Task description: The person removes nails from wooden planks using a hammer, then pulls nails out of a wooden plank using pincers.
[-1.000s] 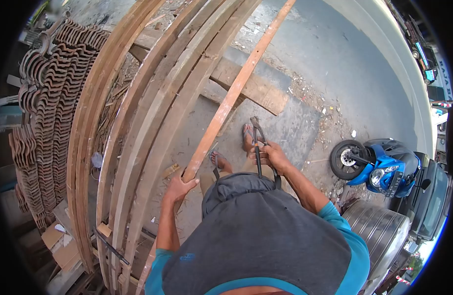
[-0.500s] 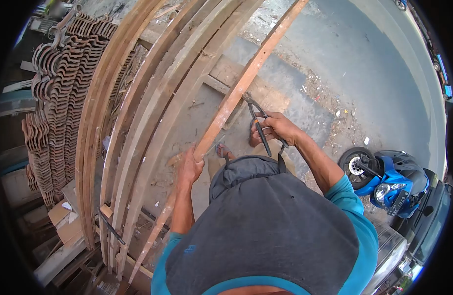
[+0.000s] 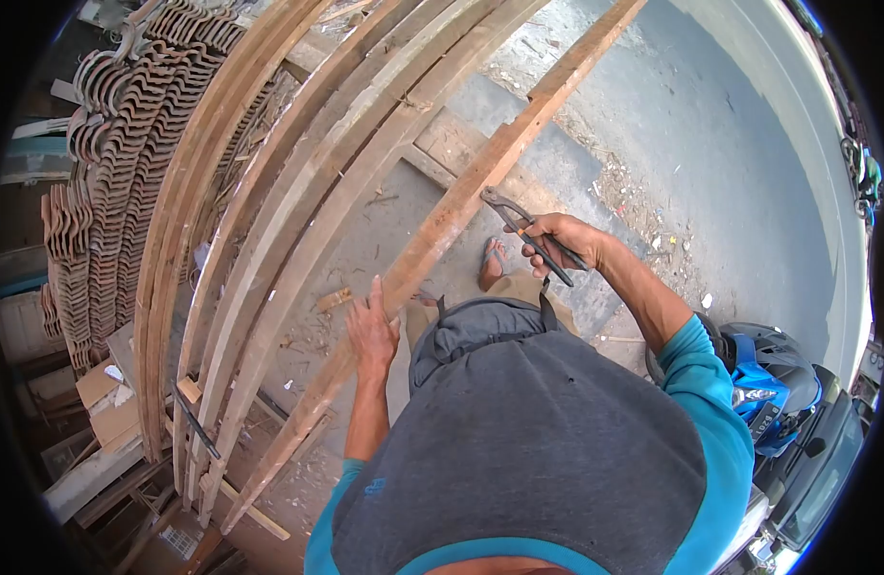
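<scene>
A long wooden beam (image 3: 447, 216) runs diagonally in front of me, with a notch in its edge towards the far end. My left hand (image 3: 372, 324) rests against the beam's near part, fingers stretched out and not wrapped round it. In my right hand (image 3: 562, 244) is a pair of pincers (image 3: 523, 218), gripped by the dark handles. The pincers' head is at the beam's right edge; whether it touches the wood I cannot tell.
Several long beams (image 3: 303, 230) lie side by side to the left, beyond them stacked roof tiles (image 3: 126, 192). A wooden board (image 3: 452, 144) lies on the ground under the beam. A blue motorcycle (image 3: 763, 383) stands at the right. A dark bar (image 3: 197, 422) rests on the left beams.
The beam has turned, showing a wider face and the notch. My left hand has loosened from its grip to stretched fingers. My right hand and the pincers have shifted slightly right.
</scene>
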Tool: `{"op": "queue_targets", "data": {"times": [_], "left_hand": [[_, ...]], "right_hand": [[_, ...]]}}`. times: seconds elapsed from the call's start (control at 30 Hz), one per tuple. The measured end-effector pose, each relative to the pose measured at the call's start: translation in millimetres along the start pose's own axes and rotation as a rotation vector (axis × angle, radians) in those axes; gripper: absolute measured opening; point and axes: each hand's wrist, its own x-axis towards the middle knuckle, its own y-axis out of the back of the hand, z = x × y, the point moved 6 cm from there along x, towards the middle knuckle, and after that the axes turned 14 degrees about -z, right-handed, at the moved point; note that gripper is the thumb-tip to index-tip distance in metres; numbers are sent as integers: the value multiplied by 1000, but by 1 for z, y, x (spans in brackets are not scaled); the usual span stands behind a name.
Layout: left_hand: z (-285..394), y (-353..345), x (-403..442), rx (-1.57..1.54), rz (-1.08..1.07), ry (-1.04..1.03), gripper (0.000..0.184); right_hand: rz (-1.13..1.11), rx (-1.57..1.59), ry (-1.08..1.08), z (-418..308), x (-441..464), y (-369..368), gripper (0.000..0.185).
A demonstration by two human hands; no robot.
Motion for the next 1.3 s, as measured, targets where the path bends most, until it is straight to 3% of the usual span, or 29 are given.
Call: {"op": "queue_targets", "data": {"times": [0.1, 0.43, 0.5, 0.6, 0.63, 0.7, 0.83, 0.9, 1.1, 1.3], "left_hand": [[-8, -4, 5, -13, -78, 23, 98], [-27, -6, 8, -115, -140, -74, 89], [-31, -5, 8, -154, -148, -100, 87], [-42, -6, 21, -255, -244, -72, 83], [-48, -14, 26, -291, -306, -55, 83], [-51, 1, 32, -315, -403, -62, 83], [-63, -3, 36, -333, -358, -128, 86], [-70, 2, 21, -333, -395, -124, 83], [-145, -15, -23, -332, -286, -121, 91], [-136, -11, -50, -184, -202, -2, 97]], "right_hand": [[59, 151, -17, 24, 13, -10, 25], [281, 163, 306, 72, 71, -46, 16], [459, 86, 467, 79, 86, -53, 19], [702, -286, 591, 105, 127, -40, 25], [799, -489, 670, 118, 159, 3, 17], [768, -450, 700, 124, 152, -26, 20], [639, -371, 513, 109, 109, -66, 30], [575, -277, 535, 101, 85, -77, 36], [506, -232, 413, 92, 33, -80, 37], [301, -82, 280, 75, 37, -62, 47]]}}
